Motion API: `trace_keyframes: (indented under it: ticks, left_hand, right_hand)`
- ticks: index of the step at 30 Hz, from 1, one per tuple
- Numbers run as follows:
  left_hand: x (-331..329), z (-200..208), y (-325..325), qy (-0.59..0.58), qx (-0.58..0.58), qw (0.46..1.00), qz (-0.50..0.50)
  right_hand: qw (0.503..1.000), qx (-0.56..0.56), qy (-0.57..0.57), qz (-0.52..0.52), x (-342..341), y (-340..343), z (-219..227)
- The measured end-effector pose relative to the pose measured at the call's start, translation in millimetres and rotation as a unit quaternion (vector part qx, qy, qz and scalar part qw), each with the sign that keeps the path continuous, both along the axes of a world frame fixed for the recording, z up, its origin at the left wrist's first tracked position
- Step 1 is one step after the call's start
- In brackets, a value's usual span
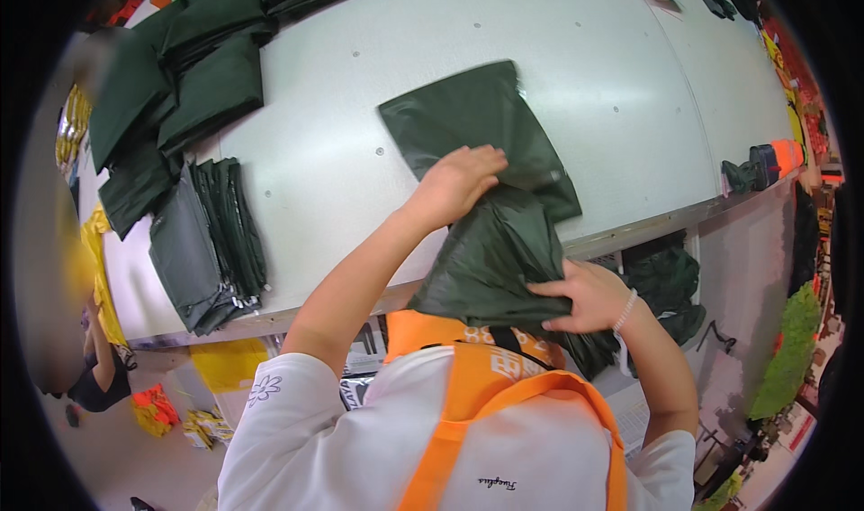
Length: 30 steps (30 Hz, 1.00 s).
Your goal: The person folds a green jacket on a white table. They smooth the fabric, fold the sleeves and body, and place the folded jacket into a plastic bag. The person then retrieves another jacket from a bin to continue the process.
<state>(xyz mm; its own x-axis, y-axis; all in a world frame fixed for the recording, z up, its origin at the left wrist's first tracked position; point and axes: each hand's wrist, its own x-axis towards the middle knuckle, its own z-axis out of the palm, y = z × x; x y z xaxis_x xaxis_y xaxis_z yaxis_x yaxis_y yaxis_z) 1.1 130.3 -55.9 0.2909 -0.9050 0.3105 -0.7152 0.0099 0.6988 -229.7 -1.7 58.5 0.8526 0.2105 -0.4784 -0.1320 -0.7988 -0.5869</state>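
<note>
A flat dark green package (481, 115) with a plastic sheen lies on the white table in front of me. Nearer to my body, a wrinkled dark green bag (495, 259) overlaps its lower part and hangs over the table's edge. My left hand (459, 184) is closed at the bag's upper end, with its fingertips hidden in part where the two pieces meet. Lower down, my right hand (589, 295) grips the bag's right side, index finger stretched across it and other fingers partly covered. What the bag holds, if anything, cannot be made out.
Dark green folded packages (211, 88) are piled at the far left, above a stack of similar packages (211, 241). A navy and orange item (778, 162) sits by the right edge. Below the tabletop, dark green material (661, 282) fills a shelf. Someone's arm (101, 354) shows far left.
</note>
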Motion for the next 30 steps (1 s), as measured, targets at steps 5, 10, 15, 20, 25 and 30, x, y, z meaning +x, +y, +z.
trace_keyframes:
  ticks: [5, 10, 15, 20, 25, 30]
  left_hand:
    - [25, 0, 33, 0.151, 0.050, 0.984, -0.074]
    - [7, -60, 95, 0.500, -0.020, 0.850, 0.162]
    - [-39, -65, 67, 0.297, 0.061, 0.912, 0.275]
    - [-17, -24, 67, 0.322, 0.175, 0.880, 0.301]
    - [-89, 0, 56, -0.041, 0.134, 0.963, 0.230]
    - [-118, 28, 59, 0.009, 0.301, 0.953, 0.017]
  right_hand:
    - [0.996, 0.018, -0.030, -0.087, 26, -10, -61]
    - [0.977, 0.109, 0.008, -0.180, 36, -12, -63]
    - [0.982, 0.042, 0.036, -0.178, 44, -7, -50]
    - [0.980, -0.090, 0.044, -0.174, 40, -10, -32]
    - [0.971, -0.095, -0.043, -0.215, 55, 0, -40]
    - [0.958, -0.138, -0.047, -0.248, 82, 6, -56]
